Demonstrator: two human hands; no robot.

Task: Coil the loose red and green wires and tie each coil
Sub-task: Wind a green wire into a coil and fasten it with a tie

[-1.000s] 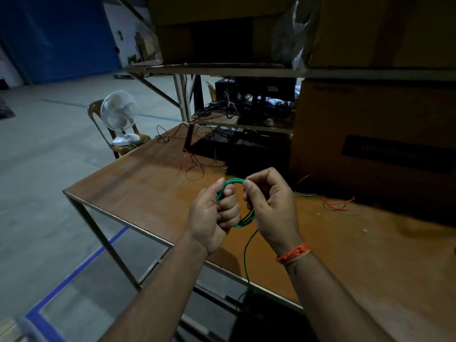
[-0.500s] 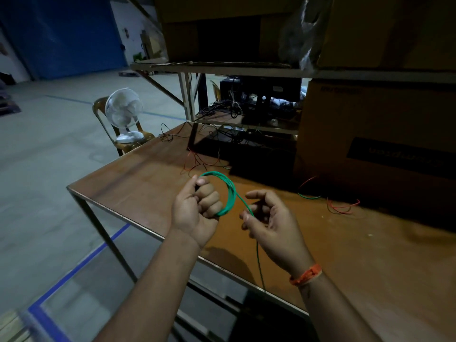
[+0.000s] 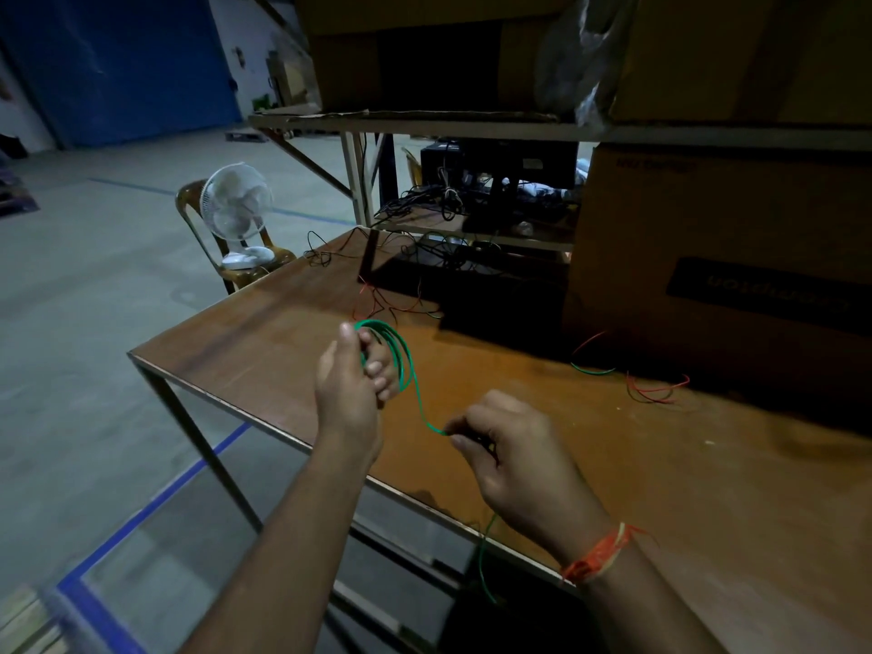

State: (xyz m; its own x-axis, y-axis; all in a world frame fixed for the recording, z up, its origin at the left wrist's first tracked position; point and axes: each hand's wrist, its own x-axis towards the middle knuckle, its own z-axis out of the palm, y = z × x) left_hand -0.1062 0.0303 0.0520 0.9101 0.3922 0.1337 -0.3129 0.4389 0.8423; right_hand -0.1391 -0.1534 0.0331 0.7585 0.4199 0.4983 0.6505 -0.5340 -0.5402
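over the brown table (image 3: 264, 351) my left hand (image 3: 349, 394) grips the green coil (image 3: 394, 351), and its free strand runs down-right to my right hand (image 3: 512, 457), which pinches it nearer me, ready to wrap back up-left.

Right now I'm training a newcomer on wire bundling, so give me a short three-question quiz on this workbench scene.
1. True or false: the left hand holds the coiled loops of thin green wire.
2. What does the right hand pinch? A) a loose red wire B) the green wire's free strand C) nothing
3. Fill in: the green wire's tail hangs over the brown wooden table's near ____.

Key: 1 true; 2 B; 3 edge. The loose red wires lie untouched by the large cardboard box.
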